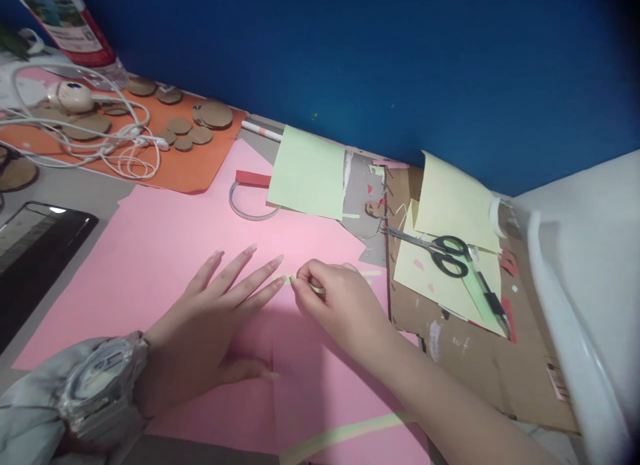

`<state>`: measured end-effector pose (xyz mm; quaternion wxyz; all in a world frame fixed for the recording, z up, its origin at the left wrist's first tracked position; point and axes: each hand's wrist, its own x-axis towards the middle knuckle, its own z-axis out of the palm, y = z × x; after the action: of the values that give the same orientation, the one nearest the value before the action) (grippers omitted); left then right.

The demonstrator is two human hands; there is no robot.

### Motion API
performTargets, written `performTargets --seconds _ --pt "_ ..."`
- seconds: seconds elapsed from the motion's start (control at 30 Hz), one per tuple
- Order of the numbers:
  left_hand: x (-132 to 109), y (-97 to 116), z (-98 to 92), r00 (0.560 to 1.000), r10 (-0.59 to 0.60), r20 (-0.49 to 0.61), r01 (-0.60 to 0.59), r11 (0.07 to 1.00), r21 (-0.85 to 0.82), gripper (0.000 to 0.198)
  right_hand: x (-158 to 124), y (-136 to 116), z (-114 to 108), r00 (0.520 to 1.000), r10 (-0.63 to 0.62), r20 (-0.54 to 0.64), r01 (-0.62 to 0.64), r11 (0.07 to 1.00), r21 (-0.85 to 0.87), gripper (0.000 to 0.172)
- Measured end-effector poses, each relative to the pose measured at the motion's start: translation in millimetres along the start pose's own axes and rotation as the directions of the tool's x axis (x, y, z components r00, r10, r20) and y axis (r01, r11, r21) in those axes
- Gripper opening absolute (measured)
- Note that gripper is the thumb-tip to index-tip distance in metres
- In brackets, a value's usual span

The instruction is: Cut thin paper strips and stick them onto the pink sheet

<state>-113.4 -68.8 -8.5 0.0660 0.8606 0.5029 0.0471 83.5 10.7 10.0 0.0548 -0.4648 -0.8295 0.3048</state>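
My left hand point(220, 305) lies spread over a large pink paper sheet point(165, 238), a watch point(103, 375) on its wrist. Its fingertips touch or nearly touch the end of a thin pale-green paper strip point(289, 279). Pinched between thumb and finger of my right hand point(340, 298) is that same strip, low over the pink sheet; part of it is hidden behind the fingers. A longer pale-green strip point(345, 435) crosses the sheet near the bottom edge.
Black-handled scissors point(425, 245) and a craft knife point(487, 285) rest on yellow paper over cardboard point(465, 365) at right. Green paper point(310, 175) lies behind my hands. A phone point(37, 258), white cables point(115, 131), cardboard discs point(213, 113) and a bottle point(75, 38) occupy the left, before a blue wall point(350, 58).
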Motion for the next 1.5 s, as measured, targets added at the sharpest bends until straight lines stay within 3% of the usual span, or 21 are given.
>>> performTargets --seconds 0.93,1.17,1.33,1.5 --pt "-0.4 2.1 -0.8 0.998 0.056 -0.01 -0.056 0.998 0.027 0.082 -0.4 0.0 7.3 0.999 -0.036 -0.031 0.031 0.99 -0.134 0.017" --pt "0.1 6.4 -4.5 0.999 -0.032 -0.011 0.032 0.999 0.009 0.081 0.8 0.2 7.0 0.999 -0.033 -0.028 0.029 0.988 -0.149 0.015" --pt "2.2 9.0 -2.7 0.998 0.057 -0.01 -0.057 0.998 -0.001 0.083 1.0 -1.0 6.1 0.999 -0.039 -0.017 0.036 0.988 -0.152 0.017" --pt "2.8 6.7 0.1 0.998 0.058 0.008 -0.058 0.998 0.01 0.084 0.1 -0.1 3.9 0.999 -0.039 -0.02 0.036 0.992 -0.122 0.016"
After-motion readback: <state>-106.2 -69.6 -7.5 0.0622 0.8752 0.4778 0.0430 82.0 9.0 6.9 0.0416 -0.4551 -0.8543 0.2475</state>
